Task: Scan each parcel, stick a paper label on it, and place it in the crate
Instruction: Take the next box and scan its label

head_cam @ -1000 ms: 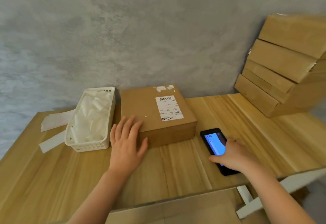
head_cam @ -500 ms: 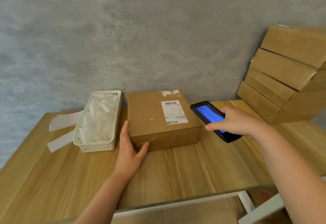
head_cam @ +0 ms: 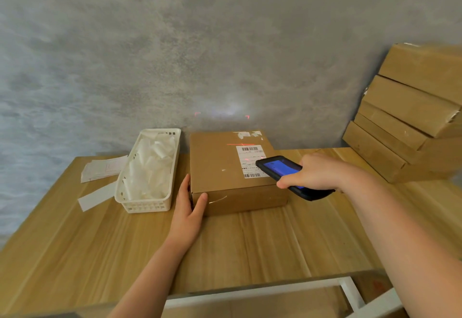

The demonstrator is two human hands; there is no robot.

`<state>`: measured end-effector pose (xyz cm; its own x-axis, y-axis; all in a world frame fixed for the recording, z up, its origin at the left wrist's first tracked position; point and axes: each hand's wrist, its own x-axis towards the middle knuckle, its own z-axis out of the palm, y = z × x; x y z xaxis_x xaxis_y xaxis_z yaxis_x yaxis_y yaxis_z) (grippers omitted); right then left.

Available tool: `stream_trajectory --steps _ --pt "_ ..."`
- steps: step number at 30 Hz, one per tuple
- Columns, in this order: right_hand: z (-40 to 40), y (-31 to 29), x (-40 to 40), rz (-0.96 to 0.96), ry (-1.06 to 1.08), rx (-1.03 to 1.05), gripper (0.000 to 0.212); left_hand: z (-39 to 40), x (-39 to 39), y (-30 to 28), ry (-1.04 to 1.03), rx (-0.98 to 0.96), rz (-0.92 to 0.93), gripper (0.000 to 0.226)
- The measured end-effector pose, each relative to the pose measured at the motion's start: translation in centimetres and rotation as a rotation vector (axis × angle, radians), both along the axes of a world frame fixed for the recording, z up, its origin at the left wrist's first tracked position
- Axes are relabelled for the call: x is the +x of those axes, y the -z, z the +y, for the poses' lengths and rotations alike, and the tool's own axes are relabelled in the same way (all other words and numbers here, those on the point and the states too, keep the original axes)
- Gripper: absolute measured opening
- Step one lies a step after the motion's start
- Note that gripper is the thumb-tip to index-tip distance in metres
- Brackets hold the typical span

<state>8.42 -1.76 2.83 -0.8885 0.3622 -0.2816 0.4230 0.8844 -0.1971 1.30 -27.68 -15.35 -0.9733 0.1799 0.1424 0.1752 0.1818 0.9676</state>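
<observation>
While the parcel (head_cam: 232, 170) sits at the frame's centre on the table (head_cam: 275, 242), the left hand (head_cam: 187, 207) braces its lower-left corner, fingers straight and together, thumb on the front face. The right hand (head_cam: 317, 172) grips a scanner (head_cam: 282, 170) over the shipping label (head_cam: 250, 160). A white basket (head_cam: 150, 167) stands just left.

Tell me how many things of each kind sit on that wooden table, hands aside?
Cardboard parcels: 5, one by the left hand, four stacked at the right
White basket of paper rolls: 1
Loose paper slips: at least 2
Handheld scanner, in the right hand: 1
Total: at least 9
</observation>
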Motion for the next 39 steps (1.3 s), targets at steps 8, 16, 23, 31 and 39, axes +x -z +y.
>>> stream_trajectory --steps 8,16,23,31,39 --pt "0.3 -0.3 0.0 0.033 0.003 0.012 0.064 -0.2 0.0 0.1 0.009 -0.023 0.027 0.067" --pt "2.1 1.4 0.7 0.074 0.085 -0.012 0.051 0.0 0.3 -0.3 -0.003 -0.013 0.026 0.067" --pt "5.5 8.6 3.2 0.123 0.287 -0.095 0.051 -0.1 0.1 0.0 -0.021 -0.017 0.055 0.069" --pt "4.9 14.2 5.7 0.073 0.324 0.04 0.065 -0.1 0.2 0.0 -0.031 -0.105 0.103 0.06" --pt "4.7 15.3 6.6 0.105 0.31 0.069 0.091 0.0 0.4 0.0 -0.041 -0.136 0.132 0.061"
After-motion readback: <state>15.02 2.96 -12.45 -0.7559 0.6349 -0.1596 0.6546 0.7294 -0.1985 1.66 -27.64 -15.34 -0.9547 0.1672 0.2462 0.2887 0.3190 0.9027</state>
